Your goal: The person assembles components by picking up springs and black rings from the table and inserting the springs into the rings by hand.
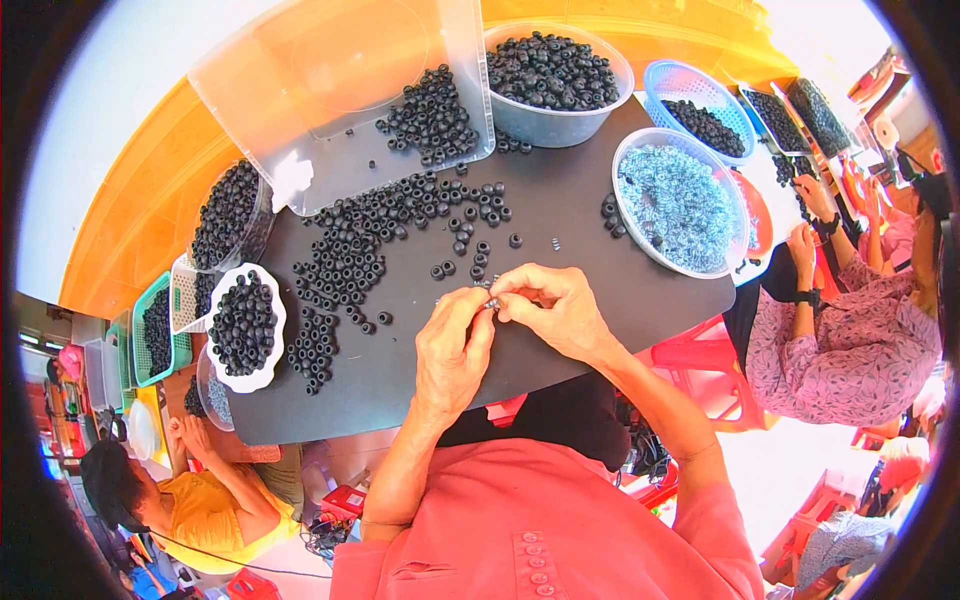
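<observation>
My left hand (pixel 455 345) and my right hand (pixel 552 310) meet over the middle of the dark table, thumbs and fingertips pinched together. Between the fingertips shows a small silvery coil spring (pixel 492 304), held by both hands; whether a black piece is with it, the fingers hide. Just beyond the hands lie several loose round black pieces with holes (pixel 480 262). A larger spread of these black pieces (pixel 345 255) covers the table to the left. One loose spring (pixel 556 243) lies a little beyond my right hand.
A white bowl of springs (pixel 742 225) stands at the right. Behind are a tipped clear bin (pixel 330 70) and a tub (pixel 560 125) of black pieces. A scalloped white dish (pixel 275 375) sits left. Co-workers sit at the right (pixel 840 350) and lower left (pixel 215 510).
</observation>
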`<action>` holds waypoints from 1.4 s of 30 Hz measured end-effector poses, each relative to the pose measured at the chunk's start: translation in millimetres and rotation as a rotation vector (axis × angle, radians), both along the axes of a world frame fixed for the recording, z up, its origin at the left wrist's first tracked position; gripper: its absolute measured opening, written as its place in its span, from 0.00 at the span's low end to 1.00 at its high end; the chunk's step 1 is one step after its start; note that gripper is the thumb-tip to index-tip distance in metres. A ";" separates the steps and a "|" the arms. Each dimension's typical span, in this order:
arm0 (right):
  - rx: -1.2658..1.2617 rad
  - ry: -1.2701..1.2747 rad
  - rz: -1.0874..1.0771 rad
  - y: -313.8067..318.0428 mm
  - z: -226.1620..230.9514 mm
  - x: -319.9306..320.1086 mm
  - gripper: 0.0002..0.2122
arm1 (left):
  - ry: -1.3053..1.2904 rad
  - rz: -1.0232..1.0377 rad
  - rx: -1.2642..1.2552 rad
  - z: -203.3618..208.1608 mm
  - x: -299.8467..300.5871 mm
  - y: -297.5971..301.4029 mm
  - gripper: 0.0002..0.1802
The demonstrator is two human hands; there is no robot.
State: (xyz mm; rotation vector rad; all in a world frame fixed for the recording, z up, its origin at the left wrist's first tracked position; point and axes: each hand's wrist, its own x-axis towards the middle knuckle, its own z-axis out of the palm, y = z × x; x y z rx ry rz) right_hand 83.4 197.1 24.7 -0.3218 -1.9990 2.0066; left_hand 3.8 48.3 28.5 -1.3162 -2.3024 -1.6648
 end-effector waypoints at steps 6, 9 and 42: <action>0.081 0.055 0.026 0.2 3.9 1.5 0.05 | 0.090 0.004 0.012 -2.0 -3.2 -0.3 0.13; 0.123 0.062 0.012 -0.4 5.1 2.0 0.05 | 0.116 0.005 0.002 -1.4 -3.0 0.0 0.13; -0.135 0.065 -0.032 -0.4 -7.4 2.2 0.03 | 0.133 -0.021 -0.040 1.6 -0.8 6.1 0.14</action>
